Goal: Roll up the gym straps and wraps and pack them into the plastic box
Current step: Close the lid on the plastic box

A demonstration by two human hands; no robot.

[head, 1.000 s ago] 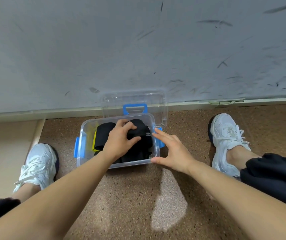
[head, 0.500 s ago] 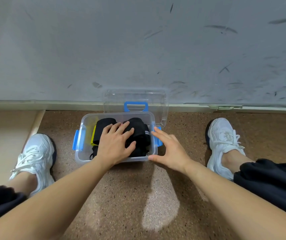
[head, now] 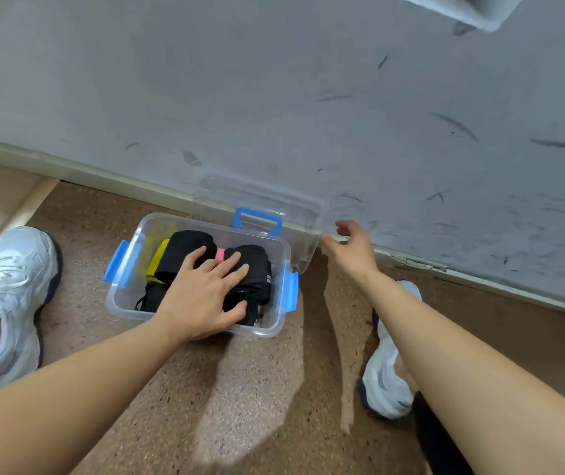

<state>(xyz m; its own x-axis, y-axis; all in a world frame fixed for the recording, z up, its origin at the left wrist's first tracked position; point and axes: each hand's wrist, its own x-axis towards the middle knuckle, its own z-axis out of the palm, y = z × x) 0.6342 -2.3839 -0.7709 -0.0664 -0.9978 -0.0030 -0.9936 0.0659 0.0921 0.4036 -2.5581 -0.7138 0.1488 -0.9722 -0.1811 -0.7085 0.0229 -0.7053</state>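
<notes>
Left grip (head: pixel 205 296) lies flat with its palm down and its fingers straight and spread. It presses on the black rolled wraps (head: pixel 188 245) inside the plastic box (head: pixel 126 299) and grasps nothing. Right grip (head: pixel 353 248) is raised just right of the box, near the right edge of the lid (head: pixel 274 204). Its fingers are only loosely bent and it holds nothing. Whether its fingertip touches the lid edge I cannot tell.

The box is clear and stands on the brown speckled floor (head: pixel 257 389), close to the grey wall (head: pixel 274 97). It has one blue latch (head: pixel 116 265) on its left side and a second blue latch (head: pixel 291 291) on its right side, and both hang unfastened. The lid is clear too, with a blue handle (head: pixel 258 221), and it stands upright behind the box, against the wall.

Inside the box two black rolls lie side by side. A yellow band (head: pixel 157 262) is at the left of them, and a small pink piece (head: pixel 220 255) shows between them at the far side.

A white shoe (head: pixel 10 286) is on the floor at the left of the box, and another white shoe (head: pixel 387 382) is at the right, partly behind the right forearm.
</notes>
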